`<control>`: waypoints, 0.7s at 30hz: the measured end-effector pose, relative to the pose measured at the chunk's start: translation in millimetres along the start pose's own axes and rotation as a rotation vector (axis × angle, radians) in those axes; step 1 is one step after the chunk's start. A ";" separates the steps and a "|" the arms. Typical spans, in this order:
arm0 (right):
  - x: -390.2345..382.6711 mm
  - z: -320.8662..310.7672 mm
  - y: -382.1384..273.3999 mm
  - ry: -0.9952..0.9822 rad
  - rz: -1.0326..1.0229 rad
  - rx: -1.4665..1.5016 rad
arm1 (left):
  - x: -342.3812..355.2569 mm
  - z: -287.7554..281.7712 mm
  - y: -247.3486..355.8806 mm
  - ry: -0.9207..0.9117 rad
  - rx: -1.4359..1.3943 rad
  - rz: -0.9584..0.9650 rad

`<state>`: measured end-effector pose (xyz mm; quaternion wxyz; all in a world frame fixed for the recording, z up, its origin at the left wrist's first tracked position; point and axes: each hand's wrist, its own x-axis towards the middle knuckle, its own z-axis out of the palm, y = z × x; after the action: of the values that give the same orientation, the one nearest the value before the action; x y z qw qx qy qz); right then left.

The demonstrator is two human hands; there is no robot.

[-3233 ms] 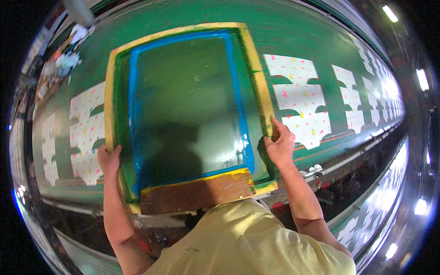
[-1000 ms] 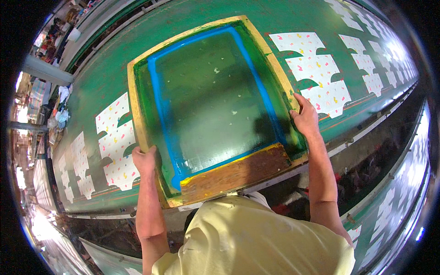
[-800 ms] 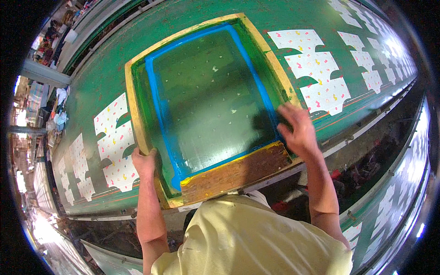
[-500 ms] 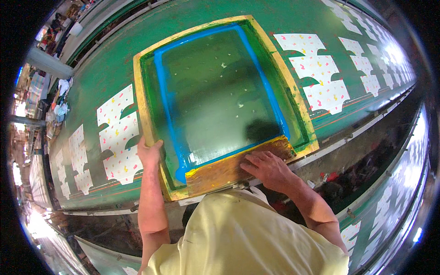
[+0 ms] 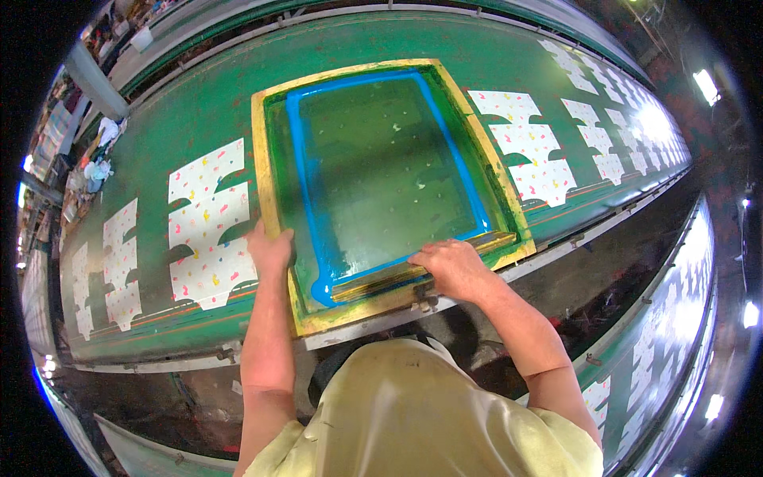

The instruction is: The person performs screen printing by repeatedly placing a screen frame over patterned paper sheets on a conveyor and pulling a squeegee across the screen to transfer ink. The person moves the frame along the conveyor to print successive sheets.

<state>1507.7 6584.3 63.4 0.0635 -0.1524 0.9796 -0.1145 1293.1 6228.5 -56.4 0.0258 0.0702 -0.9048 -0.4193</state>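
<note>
A screen frame (image 5: pixel 477 125) with yellow wooden edges, green mesh and a blue border lies on the long green table (image 5: pixel 199 87). My left hand (image 5: pixel 270 250) grips the frame's left side low down. My right hand (image 5: pixel 445 269) is closed on the squeegee board (image 5: pixel 366 282), which lies along the near blue band inside the frame and now shows only a narrow yellow-stained strip. White cut pieces (image 5: pixel 208 226) with small coloured prints lie left of the frame, and more white pieces (image 5: pixel 528 151) lie to its right.
A grey post (image 5: pixel 99 83) and piles of cloth (image 5: pixel 97 171) stand along the left. A metal rail (image 5: pixel 556 246) runs along the table's near edge. A second green table with white pieces (image 5: pixel 660 334) is at the lower right, beyond a dark gap.
My right hand left the frame's right side for the squeegee board, whose broad brown face has tipped to a narrow strip. My left hand stays on the frame.
</note>
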 end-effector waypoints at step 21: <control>202.6 10.4 106.2 0.220 -0.017 -0.164 | -8.4 0.5 17.1 0.096 0.126 0.005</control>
<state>1287.6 6617.2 9.3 -0.0581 -0.1520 0.9854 -0.0509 1299.5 6241.1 -43.6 0.0658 0.0895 -0.9273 -0.3576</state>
